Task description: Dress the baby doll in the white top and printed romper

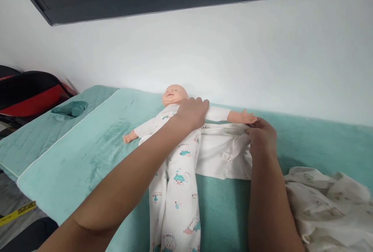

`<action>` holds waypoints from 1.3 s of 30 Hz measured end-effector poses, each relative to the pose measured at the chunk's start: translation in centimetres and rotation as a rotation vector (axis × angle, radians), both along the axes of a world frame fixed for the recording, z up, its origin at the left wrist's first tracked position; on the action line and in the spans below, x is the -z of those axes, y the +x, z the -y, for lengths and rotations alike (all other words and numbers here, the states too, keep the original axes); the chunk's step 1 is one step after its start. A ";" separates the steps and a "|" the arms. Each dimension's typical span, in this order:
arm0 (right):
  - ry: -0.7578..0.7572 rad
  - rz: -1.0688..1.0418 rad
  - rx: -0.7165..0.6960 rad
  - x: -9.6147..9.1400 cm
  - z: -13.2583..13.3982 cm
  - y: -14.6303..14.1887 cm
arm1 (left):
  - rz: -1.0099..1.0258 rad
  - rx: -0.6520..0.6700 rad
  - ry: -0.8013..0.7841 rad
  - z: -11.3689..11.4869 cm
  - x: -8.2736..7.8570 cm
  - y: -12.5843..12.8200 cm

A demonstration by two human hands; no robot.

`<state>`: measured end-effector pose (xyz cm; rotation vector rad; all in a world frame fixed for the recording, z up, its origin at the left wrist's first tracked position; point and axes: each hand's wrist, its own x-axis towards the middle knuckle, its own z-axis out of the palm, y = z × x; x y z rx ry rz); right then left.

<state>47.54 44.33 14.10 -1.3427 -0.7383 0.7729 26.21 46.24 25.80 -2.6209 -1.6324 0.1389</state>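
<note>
A baby doll (174,95) lies on its back on a teal blanket (87,154), dressed in a white printed sleepsuit (177,189). My left hand (192,111) rests on the doll's chest by the shoulder, fingers curled on the suit. My right hand (261,134) is closed on the edge of a plain white garment (224,154), which lies spread beside the doll under its outstretched arm.
A crumpled cream printed cloth (329,201) lies at the right front. A small teal fabric bundle (70,109) sits at the far left of the bed. A red and black object (29,96) stands beyond the bed's left edge. A white wall runs behind.
</note>
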 end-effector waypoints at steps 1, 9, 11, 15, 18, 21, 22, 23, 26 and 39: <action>0.012 -0.078 0.003 -0.2 0.0 -0.1 | 0.004 0.005 -0.006 0.0 0.1 0.3; 0.176 -0.205 0.103 -0.5 -0.5 -0.2 | 0.031 0.026 -0.081 -0.4 3.5 4.9; 0.160 -0.112 0.139 -0.4 -0.6 -0.4 | 0.053 0.054 -0.089 -0.1 3.9 5.2; 0.105 0.361 0.199 -0.9 -0.3 -1.4 | 0.201 0.076 -0.013 1.3 3.6 2.5; 0.111 0.673 0.064 -1.4 0.1 -3.6 | 0.466 -0.035 0.088 2.8 4.0 -1.7; 0.153 0.752 -0.262 -1.4 0.4 -6.5 | 0.774 -0.229 0.138 4.2 5.9 -5.7; 0.160 0.781 -0.350 -1.2 0.4 -7.3 | 0.867 -0.278 0.139 4.5 6.7 -6.7; 0.162 0.814 -0.412 -1.0 0.4 -8.1 | 0.952 -0.313 0.130 4.8 7.6 -7.5; 0.155 0.875 -0.484 -0.7 0.5 -9.2 | 1.153 -0.349 0.081 5.1 9.7 -8.8; 0.176 0.765 -0.616 -1.4 1.3 -9.5 | 1.220 -0.215 0.240 5.2 11.2 -9.4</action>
